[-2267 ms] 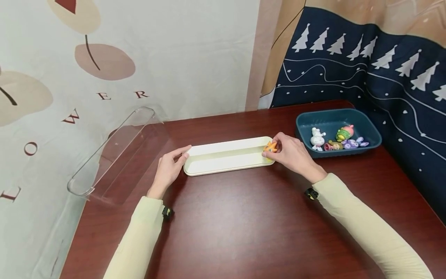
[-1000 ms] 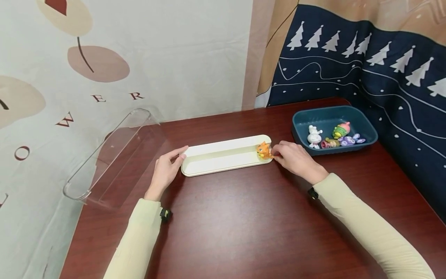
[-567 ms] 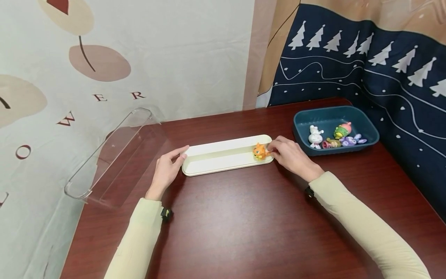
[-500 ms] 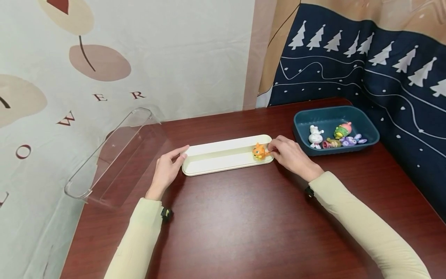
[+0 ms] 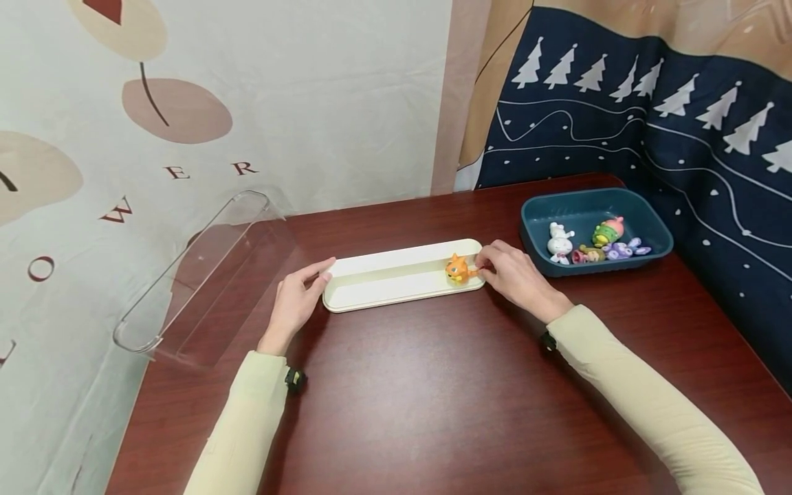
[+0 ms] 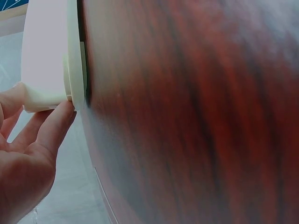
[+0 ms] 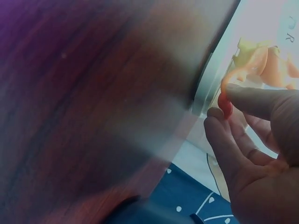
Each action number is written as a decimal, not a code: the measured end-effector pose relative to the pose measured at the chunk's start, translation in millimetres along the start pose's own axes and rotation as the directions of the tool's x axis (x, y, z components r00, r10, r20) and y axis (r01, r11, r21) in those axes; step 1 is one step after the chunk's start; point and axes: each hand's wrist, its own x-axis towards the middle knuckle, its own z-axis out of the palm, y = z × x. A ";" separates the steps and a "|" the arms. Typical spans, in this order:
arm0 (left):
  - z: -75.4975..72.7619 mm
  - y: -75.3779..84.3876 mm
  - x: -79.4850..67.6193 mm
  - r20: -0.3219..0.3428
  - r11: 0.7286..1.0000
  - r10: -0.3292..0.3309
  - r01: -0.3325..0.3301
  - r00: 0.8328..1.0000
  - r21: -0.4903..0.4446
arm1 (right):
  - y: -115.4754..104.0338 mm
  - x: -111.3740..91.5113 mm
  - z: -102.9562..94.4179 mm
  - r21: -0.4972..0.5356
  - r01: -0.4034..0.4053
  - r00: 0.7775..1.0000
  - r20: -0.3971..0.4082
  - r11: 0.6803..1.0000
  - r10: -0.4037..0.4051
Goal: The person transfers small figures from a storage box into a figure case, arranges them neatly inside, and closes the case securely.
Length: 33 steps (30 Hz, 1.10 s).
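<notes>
right wrist shows the orange toy [image 7: 272, 69], its curved tail [image 7: 225, 103] red-tipped.

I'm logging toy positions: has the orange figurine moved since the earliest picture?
Yes: the orange figurine has moved left, away from the right end of the cream tray.

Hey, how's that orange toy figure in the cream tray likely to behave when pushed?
The orange toy figure is probably stiff: it looks like smooth molded plastic. Its rounded body might roll or tip if pushed, though the raised walls of the cream tray should contain it. With the right hand pinching only its tail, it could swivel.
</notes>
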 end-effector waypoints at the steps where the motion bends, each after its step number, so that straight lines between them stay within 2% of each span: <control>1: 0.1 -0.2 0.0 0.001 1.000 0.001 -0.001 1.000 0.002 | -0.6 -0.8 -1.2 -0.002 -0.006 1.000 -0.001 1.000 0.006; 6: -0.1 -0.9 -0.1 0.004 1.000 0.002 -0.002 1.000 0.003 | -6.6 -4.2 -8.6 -0.020 -0.038 0.999 -0.019 0.999 0.038; 10: -0.7 -1.4 -0.1 0.001 1.000 -0.006 0.006 1.000 0.001 | -14.6 -5.2 -11.3 0.007 -0.046 0.999 -0.026 0.999 0.046; 17: -0.9 -0.3 -0.4 0.006 1.000 0.001 -0.002 1.000 0.010 | -22.2 -4.5 -6.6 0.041 -0.015 1.000 -0.010 0.999 0.016; 28: -1.4 1.3 -0.3 0.005 1.000 -0.014 0.014 1.000 0.002 | -14.0 -4.3 -3.3 -0.026 0.085 0.996 0.030 0.996 -0.084; 33: -1.5 1.1 0.0 0.009 1.000 -0.016 0.016 1.000 0.004 | -10.7 -3.4 -1.8 -0.040 0.082 0.994 0.072 0.996 -0.079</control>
